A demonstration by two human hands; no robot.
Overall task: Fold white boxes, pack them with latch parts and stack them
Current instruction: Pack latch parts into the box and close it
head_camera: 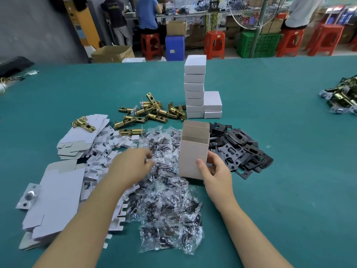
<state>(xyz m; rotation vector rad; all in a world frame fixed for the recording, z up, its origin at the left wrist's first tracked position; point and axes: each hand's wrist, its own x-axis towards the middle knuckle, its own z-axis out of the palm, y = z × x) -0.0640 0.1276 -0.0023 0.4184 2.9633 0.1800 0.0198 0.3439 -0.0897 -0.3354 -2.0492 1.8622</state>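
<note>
From the head camera, your right hand (216, 171) has its grip round the folded white box (194, 151), held upright with its top flaps open, above the heap of clear screw packets (170, 206) on the green desk (289, 190). Your left hand (133, 167) pinches into that heap; whether it has a packet you cannot tell. Squeezing could buckle the thin card. The finished box stack (194, 88) stands tall and narrow, so a knock might topple it.

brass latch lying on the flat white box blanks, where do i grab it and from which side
Probably pinch the brass latch across its narrow tubular body, coming from above. It lies flat on the stack of flat white box blanks, apart from the others, with its wider faceplate end at upper left.
</note>
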